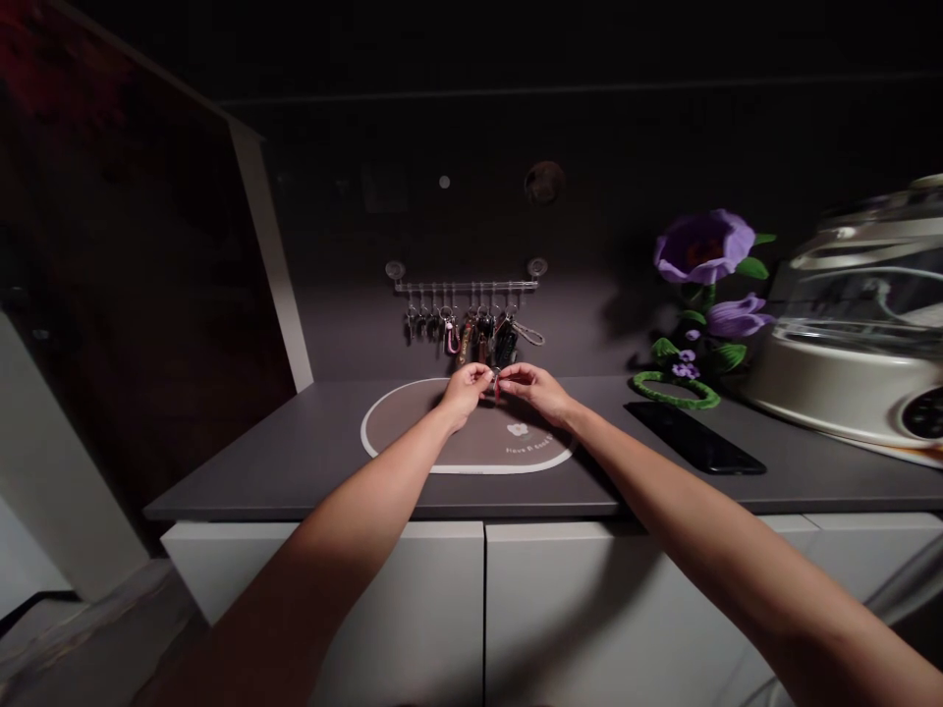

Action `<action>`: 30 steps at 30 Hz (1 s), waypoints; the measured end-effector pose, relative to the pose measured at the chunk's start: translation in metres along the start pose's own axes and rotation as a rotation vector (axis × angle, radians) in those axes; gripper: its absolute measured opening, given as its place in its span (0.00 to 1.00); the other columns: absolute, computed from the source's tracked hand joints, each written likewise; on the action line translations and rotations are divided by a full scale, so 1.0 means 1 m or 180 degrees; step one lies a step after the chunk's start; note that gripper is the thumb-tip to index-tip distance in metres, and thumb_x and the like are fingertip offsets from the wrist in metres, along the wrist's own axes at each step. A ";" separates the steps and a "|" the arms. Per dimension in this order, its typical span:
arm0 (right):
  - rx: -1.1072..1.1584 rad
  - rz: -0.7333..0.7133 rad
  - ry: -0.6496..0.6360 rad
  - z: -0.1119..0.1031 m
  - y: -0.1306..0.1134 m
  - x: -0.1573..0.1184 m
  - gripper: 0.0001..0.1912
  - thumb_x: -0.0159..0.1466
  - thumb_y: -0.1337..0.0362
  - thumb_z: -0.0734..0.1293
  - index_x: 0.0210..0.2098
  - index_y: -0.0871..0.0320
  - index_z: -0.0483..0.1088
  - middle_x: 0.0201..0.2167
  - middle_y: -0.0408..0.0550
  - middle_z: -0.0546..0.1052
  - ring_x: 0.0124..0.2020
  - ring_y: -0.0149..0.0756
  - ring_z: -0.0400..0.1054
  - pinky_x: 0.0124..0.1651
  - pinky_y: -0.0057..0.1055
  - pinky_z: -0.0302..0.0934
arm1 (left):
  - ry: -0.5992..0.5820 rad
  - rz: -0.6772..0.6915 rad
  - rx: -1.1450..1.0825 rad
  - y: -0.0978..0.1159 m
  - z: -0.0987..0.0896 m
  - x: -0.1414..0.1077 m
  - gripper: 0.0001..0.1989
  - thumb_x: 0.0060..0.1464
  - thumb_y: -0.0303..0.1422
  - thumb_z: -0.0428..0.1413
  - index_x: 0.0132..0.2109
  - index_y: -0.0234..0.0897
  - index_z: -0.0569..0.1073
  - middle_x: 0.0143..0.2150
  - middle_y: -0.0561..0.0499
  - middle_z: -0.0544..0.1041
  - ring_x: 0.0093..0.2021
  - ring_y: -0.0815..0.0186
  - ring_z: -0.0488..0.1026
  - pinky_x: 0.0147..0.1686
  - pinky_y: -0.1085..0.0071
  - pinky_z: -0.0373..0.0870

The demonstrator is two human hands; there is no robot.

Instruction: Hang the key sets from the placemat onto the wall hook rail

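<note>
Over the brown oval mat (413,422), my left hand (464,395) and my right hand (543,391) meet fingertip to fingertip. Both are closed in a pinch on a small metal key ring (496,374). A bit of red hangs from the ring; what it is stays too small to tell. Just behind my hands, a clear hook rack (467,287) is fixed to the wall. From its hooks hang several keys (423,324), a pink carabiner (452,337), and dark keychains (506,344). My fingers hide part of the lowest hanging items.
A black phone (696,437) lies on the dark countertop (280,462), right of the mat. Behind it stand purple craft flowers (705,245) with a green ring base (674,393). A cream appliance with a clear cover (847,363) fills the far right. White cabinets (413,599) are below.
</note>
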State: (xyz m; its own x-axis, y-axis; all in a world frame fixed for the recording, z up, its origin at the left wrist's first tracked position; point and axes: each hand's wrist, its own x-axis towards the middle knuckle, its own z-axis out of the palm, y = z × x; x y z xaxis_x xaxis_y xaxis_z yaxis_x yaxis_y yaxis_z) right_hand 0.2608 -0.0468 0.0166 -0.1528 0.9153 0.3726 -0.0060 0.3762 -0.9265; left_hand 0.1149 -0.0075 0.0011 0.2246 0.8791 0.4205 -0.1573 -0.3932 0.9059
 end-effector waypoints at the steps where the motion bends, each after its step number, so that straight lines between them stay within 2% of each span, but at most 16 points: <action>1: -0.0049 -0.0060 0.0041 0.000 -0.001 0.000 0.17 0.44 0.62 0.73 0.32 0.60 0.69 0.29 0.44 0.75 0.31 0.28 0.68 0.42 0.30 0.61 | 0.0003 -0.0022 -0.0025 0.000 0.000 0.000 0.06 0.47 0.32 0.54 0.32 0.33 0.66 0.24 0.56 0.66 0.24 0.76 0.62 0.23 0.79 0.58; 8: -0.0325 -0.0254 0.0266 0.002 -0.001 0.003 0.16 0.46 0.57 0.71 0.29 0.61 0.68 0.27 0.43 0.73 0.29 0.28 0.65 0.40 0.29 0.60 | 0.0029 -0.0091 -0.0139 0.000 0.002 -0.003 0.09 0.46 0.34 0.56 0.32 0.33 0.67 0.24 0.56 0.66 0.24 0.76 0.62 0.23 0.79 0.58; 13: -0.0368 -0.0352 0.0339 0.002 0.001 0.005 0.15 0.46 0.57 0.70 0.27 0.61 0.68 0.25 0.42 0.71 0.28 0.27 0.63 0.38 0.27 0.58 | -0.0027 0.0094 -0.0026 0.000 0.003 -0.005 0.11 0.44 0.36 0.56 0.33 0.33 0.68 0.26 0.54 0.68 0.26 0.74 0.63 0.24 0.78 0.59; 21: -0.0467 -0.0622 0.0345 0.002 -0.003 0.011 0.13 0.49 0.56 0.67 0.26 0.60 0.65 0.22 0.40 0.68 0.26 0.27 0.62 0.35 0.28 0.57 | 0.0211 0.0857 0.0949 -0.001 0.005 -0.005 0.10 0.48 0.36 0.53 0.33 0.33 0.69 0.29 0.51 0.71 0.29 0.71 0.66 0.32 0.74 0.63; 26: 0.0004 -0.0578 0.0615 0.000 -0.015 0.019 0.14 0.47 0.56 0.68 0.26 0.59 0.63 0.23 0.41 0.68 0.26 0.27 0.62 0.35 0.29 0.59 | 0.0271 0.1085 0.1575 -0.005 0.003 -0.005 0.07 0.52 0.33 0.49 0.33 0.34 0.69 0.32 0.49 0.72 0.32 0.69 0.67 0.34 0.72 0.63; 30: 0.0257 -0.0468 0.0814 -0.008 -0.029 0.034 0.15 0.46 0.57 0.69 0.26 0.60 0.63 0.22 0.41 0.67 0.24 0.26 0.61 0.31 0.28 0.60 | 0.0215 0.1108 0.1938 -0.009 0.001 -0.004 0.08 0.53 0.31 0.47 0.34 0.35 0.70 0.33 0.49 0.72 0.33 0.68 0.68 0.36 0.71 0.64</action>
State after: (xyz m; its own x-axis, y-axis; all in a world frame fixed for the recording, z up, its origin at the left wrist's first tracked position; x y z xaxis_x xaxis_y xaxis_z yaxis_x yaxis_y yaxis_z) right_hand 0.2636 -0.0254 0.0571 0.1091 0.8623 0.4945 -0.0897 0.5040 -0.8590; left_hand 0.1164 -0.0078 -0.0085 0.1956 0.6818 0.7050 0.3615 -0.7183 0.5944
